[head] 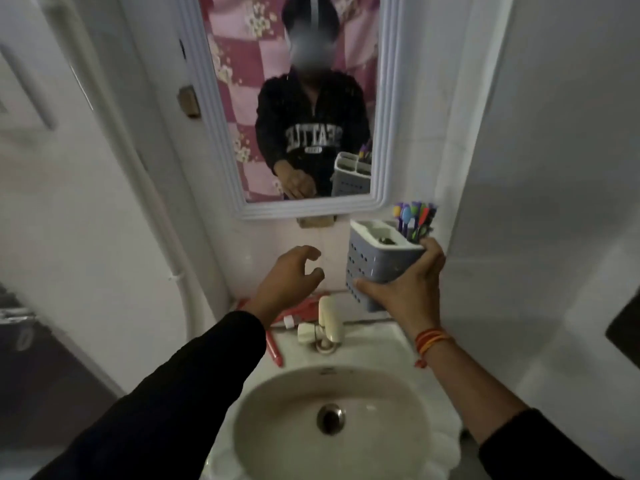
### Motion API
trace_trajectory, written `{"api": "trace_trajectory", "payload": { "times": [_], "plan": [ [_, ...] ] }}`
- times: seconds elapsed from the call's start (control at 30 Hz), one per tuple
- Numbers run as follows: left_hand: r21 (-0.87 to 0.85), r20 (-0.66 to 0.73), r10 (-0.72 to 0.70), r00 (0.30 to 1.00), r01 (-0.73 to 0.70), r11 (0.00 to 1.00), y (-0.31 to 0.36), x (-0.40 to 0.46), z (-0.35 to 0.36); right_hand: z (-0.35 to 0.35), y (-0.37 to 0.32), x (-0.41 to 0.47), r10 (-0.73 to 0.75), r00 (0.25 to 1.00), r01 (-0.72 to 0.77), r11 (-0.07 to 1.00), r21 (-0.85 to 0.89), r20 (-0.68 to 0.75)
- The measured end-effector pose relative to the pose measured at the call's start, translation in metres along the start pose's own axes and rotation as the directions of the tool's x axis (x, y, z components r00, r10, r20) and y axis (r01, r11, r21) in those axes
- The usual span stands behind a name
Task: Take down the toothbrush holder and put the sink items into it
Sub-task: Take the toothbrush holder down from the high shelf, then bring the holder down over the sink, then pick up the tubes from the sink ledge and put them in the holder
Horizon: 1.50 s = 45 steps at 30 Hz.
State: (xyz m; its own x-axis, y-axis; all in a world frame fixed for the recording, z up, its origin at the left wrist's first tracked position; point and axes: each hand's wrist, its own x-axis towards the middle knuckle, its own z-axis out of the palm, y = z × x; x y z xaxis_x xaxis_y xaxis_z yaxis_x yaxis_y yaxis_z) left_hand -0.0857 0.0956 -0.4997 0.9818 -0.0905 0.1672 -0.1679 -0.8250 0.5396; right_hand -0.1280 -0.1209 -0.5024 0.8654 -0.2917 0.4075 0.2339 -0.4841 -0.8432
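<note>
**Holder in your right hand, above the sink**

Head view: your right hand (pixel 403 289) has its grip closed around the grey perforated toothbrush holder (pixel 377 261), held tilted in the air just above the tap (pixel 329 318), with coloured toothbrushes (pixel 414 218) standing in its far compartment. Your left hand (pixel 287 277) hovers with its grip open and empty over the red toothpaste tube (pixel 298 311) lying on the sink (pixel 381 344) ledge.
</note>
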Motion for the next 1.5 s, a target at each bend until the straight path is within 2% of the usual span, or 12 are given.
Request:
{"api": "trace_trajectory", "payload": {
  "times": [0.17,0.33,0.57,0.7,0.83,0.97,1.23,1.4,1.5],
  "plan": [
    [-0.017,0.1,-0.187,0.977,0.19,0.982,-0.03,0.016,0.048,0.039,0.092,-0.033,0.072,0.996,-0.068,0.995,-0.067,0.06],
    [0.018,0.171,-0.307,0.936,0.308,0.951,-0.05,0.045,0.079,0.062,0.141,-0.057,0.101,0.988,-0.09,0.991,-0.098,0.112],
    [0.227,0.388,-0.34,0.857,0.268,0.936,-0.073,0.084,0.099,0.07,0.171,-0.074,0.061,0.99,-0.051,0.996,-0.077,0.128],
    [0.365,0.465,-0.286,0.838,0.113,0.924,-0.085,0.092,0.113,0.069,0.183,-0.074,0.075,0.988,-0.07,0.997,-0.043,0.134],
    [0.454,0.458,-0.228,0.859,-0.005,0.891,-0.1,0.096,0.13,0.067,0.191,-0.067,0.237,0.953,-0.257,0.962,0.089,0.191],
    [0.512,0.446,-0.183,0.876,-0.082,0.855,-0.103,0.096,0.142,0.062,0.202,-0.055,0.306,0.912,-0.362,0.914,0.182,0.273],
    [0.524,0.434,-0.173,0.884,-0.092,0.846,-0.107,0.102,0.151,0.061,0.213,-0.05,0.302,0.894,-0.379,0.904,0.2,0.332],
    [0.384,0.384,-0.178,0.906,0.018,0.923,-0.1,0.111,0.134,0.058,0.212,-0.044,0.285,0.89,-0.365,0.913,0.181,0.355],
    [0.278,0.309,-0.092,0.947,0.003,0.961,-0.077,0.113,0.115,0.057,0.21,-0.04,0.276,0.89,-0.349,0.924,0.155,0.363]
  ]
}}
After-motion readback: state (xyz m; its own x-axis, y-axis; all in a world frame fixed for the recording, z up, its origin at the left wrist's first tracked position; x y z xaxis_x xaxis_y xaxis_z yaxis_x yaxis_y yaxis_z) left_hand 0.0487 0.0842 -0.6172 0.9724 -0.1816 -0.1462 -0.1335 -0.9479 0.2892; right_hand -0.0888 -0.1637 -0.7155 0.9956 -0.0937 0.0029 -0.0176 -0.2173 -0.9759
